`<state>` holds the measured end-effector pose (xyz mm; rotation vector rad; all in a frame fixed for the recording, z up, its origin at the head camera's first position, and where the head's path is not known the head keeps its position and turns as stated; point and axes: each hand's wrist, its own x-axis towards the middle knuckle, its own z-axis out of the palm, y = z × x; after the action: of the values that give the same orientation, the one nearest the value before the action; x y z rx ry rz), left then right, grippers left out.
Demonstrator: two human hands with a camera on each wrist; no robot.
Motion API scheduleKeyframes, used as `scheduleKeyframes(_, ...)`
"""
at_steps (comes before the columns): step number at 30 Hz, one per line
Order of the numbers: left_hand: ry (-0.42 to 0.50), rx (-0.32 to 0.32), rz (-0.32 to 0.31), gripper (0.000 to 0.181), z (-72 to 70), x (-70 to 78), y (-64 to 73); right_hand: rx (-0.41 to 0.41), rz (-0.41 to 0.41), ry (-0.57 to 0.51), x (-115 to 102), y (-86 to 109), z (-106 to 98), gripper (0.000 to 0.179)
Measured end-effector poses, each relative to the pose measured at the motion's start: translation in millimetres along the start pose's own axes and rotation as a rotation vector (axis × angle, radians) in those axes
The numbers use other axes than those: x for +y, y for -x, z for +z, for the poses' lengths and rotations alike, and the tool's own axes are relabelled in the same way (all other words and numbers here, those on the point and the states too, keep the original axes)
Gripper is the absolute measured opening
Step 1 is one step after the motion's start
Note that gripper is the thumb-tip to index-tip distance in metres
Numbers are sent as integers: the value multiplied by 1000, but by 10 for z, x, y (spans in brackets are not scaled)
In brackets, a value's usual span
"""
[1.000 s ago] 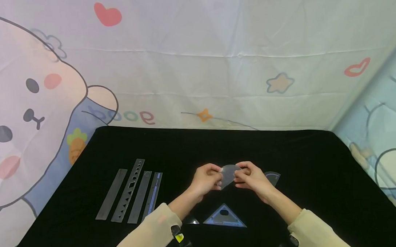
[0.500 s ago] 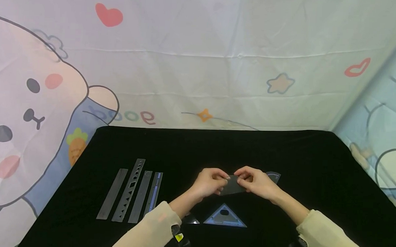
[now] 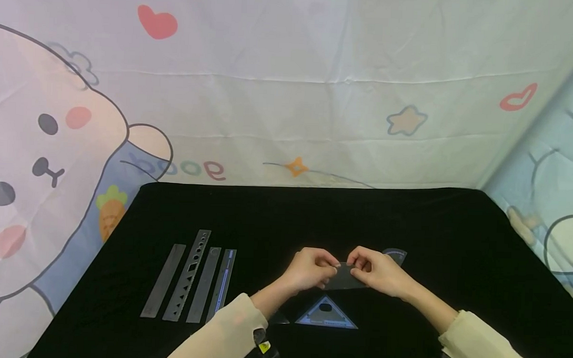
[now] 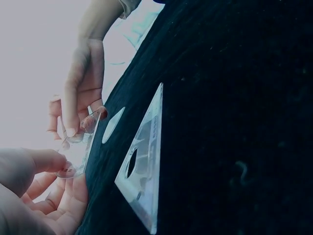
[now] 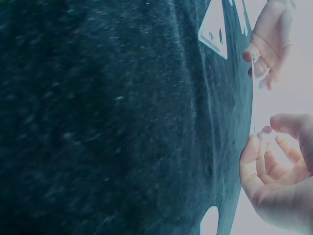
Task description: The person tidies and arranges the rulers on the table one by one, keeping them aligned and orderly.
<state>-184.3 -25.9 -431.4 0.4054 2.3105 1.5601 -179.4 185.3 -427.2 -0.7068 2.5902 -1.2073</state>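
Observation:
A clear protractor [image 3: 343, 279] with a curved edge is held above the black cloth between both hands. My left hand [image 3: 311, 268] pinches its left end between thumb and fingers. At the other end, my right hand [image 3: 381, 273] pinches it the same way, thumb toward me. In the left wrist view the see-through protractor [image 4: 78, 154] spans both sets of fingertips. Just in front of the hands lies a clear triangular set square [image 3: 312, 316] with blue markings and an oval hole. Behind the right hand, another protractor [image 3: 396, 255] lies partly hidden.
Several rulers lie side by side on the left: a plain ruler [image 3: 163, 281], a stencil ruler [image 3: 186, 276] with cut-outs, a grey ruler [image 3: 204, 285] and a blue-marked ruler [image 3: 223, 277]. A shiny clear piece [image 3: 279, 319] shows partly beside the left sleeve. A printed curtain [image 3: 289, 105] hangs behind.
Both hands have moved down and slightly right, toward me, with the protractor. It has tilted from facing me to lying flatter. The pieces on the cloth have stayed put.

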Motion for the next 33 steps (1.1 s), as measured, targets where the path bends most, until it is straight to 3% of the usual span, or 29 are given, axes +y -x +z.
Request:
scheduleKeyframes(10,6,-46,23,8,164,60,12,20,-34,58,49,186,-48,15)
scheduleKeyframes(17,-11,-72,44,9,330,126,14,25,-9,89,80,366,-98,16)
scheduleKeyframes(33,-108,-90,15,12,701,197,-23,16,23,130,215,655,-150,17)
